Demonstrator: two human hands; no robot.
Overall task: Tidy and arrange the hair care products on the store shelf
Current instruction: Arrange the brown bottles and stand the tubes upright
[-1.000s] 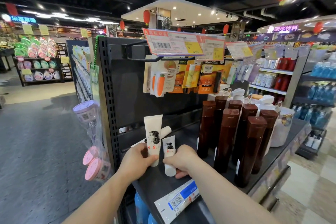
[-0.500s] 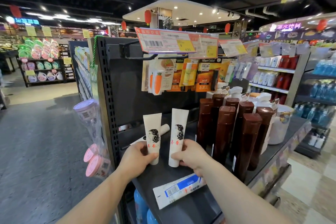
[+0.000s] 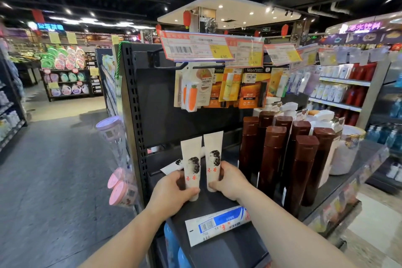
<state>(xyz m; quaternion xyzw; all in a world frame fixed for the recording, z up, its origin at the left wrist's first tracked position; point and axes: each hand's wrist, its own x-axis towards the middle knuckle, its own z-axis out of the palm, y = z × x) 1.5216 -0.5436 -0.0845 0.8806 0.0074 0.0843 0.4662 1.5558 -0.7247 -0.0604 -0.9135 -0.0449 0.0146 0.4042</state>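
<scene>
Two cream tubes with a dark-haired head printed on them stand cap-down, side by side, on the black shelf (image 3: 217, 206). My left hand (image 3: 171, 191) grips the left tube (image 3: 191, 159) near its base. My right hand (image 3: 230, 180) holds the right tube (image 3: 213, 152) the same way. A third tube of the same kind (image 3: 171, 166) lies flat behind them, mostly hidden. Several tall brown bottles (image 3: 302, 172) stand in a cluster just right of my right hand.
A white and blue price label (image 3: 217, 224) lies loose at the shelf's front edge. Carded products (image 3: 226, 87) hang from hooks above, under price tags (image 3: 195, 47). White pump bottles (image 3: 322, 119) stand behind the brown ones. Pink tubs (image 3: 121, 191) hang on the shelf's left side.
My right hand lifted the short-looking right tube upright and brought it against the left tube. Both tubes now stand close together at about equal height.
</scene>
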